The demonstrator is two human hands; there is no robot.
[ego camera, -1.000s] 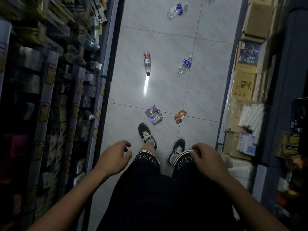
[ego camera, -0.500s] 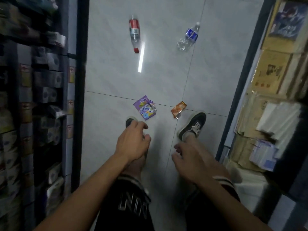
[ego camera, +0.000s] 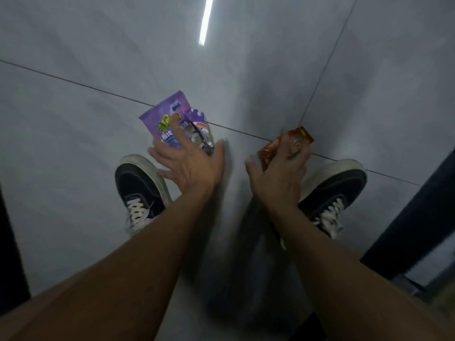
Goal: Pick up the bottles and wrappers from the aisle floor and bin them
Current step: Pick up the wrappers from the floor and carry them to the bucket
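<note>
A purple snack wrapper (ego camera: 170, 112) lies on the grey tiled floor, just ahead of my left shoe. My left hand (ego camera: 189, 163) is spread flat over its near half, fingertips touching it and thumb out to the right, not closed. A small orange wrapper (ego camera: 301, 135) lies on a tile joint to the right. My right hand (ego camera: 275, 178) has its fingers curled over it, with the thumb at its near end. No bottles are in view.
My two dark sneakers with white laces, the left (ego camera: 138, 185) and the right (ego camera: 337, 185), flank my hands. A dark shelf base (ego camera: 418, 217) runs along the right edge and another dark edge (ego camera: 9, 242) stands at the left. A ceiling light's reflection (ego camera: 205, 20) streaks the tiles ahead.
I have bent low to the floor, so the bottles and shelves have left the view. Both hands moved forward from my knees onto the two wrappers.
</note>
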